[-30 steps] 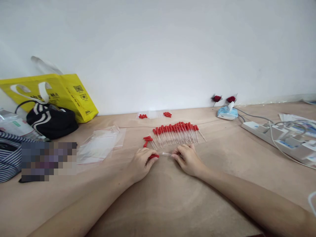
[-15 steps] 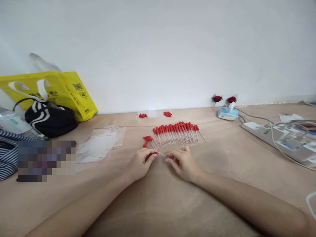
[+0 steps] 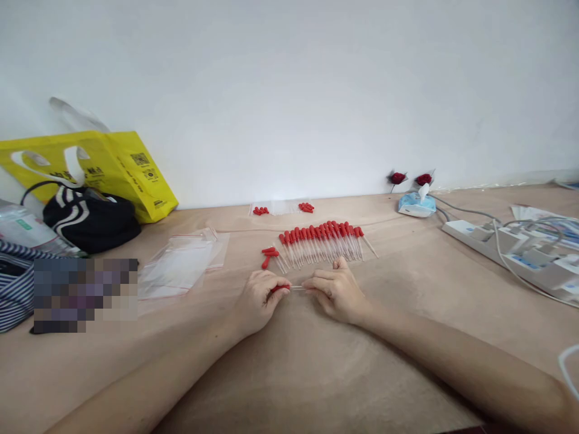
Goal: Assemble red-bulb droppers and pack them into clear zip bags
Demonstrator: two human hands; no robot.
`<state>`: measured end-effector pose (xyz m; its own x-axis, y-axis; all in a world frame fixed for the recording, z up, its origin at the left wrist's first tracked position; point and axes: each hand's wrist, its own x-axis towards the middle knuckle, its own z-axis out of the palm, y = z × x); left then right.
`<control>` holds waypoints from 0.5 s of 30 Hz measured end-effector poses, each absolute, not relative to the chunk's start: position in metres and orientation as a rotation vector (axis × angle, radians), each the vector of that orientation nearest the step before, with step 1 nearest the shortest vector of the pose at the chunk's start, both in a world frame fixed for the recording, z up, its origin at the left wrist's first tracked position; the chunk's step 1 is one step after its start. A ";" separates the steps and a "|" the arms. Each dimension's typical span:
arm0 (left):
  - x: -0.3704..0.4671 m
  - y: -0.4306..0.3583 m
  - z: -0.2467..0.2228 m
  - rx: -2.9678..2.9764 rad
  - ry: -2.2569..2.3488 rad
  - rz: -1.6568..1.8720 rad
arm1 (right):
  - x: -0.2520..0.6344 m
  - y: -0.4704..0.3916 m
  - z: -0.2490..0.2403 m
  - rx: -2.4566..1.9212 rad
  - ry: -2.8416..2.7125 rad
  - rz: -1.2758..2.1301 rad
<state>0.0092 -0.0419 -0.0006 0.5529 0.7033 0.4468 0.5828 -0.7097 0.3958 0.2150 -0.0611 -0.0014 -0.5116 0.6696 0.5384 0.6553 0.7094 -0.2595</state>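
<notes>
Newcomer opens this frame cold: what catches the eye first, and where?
Probably the row of red-topped droppers, side by side on the table just beyond the hands. Next, likely the yellow bag at the far left, by the wall. Then front and centre: the left hand pinches a red bulb, the right hand a clear tube lined up with it.

Upper limbs of the person. The left forearm [image 3: 174, 361] and the right forearm [image 3: 434, 343] are bare along their whole visible length, each broadest toward the near edge of the table [image 3: 294, 380] and tapering to a slim wrist. A single small dark spot [image 3: 216, 336] marks the left forearm just short of the wrist. The left hand [image 3: 260, 301] and the right hand [image 3: 335, 292] are likewise bare, with slender fingers [image 3: 274, 279]; nails too small to discern.
</notes>
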 end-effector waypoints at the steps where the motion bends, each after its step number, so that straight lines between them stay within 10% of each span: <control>1: 0.009 -0.042 -0.001 2.610 1.068 0.886 | 0.215 -0.061 -0.001 -1.003 -2.291 0.042; 15: 0.013 -0.047 0.002 2.724 0.912 0.928 | 0.202 -0.061 -0.007 -1.024 -2.258 0.151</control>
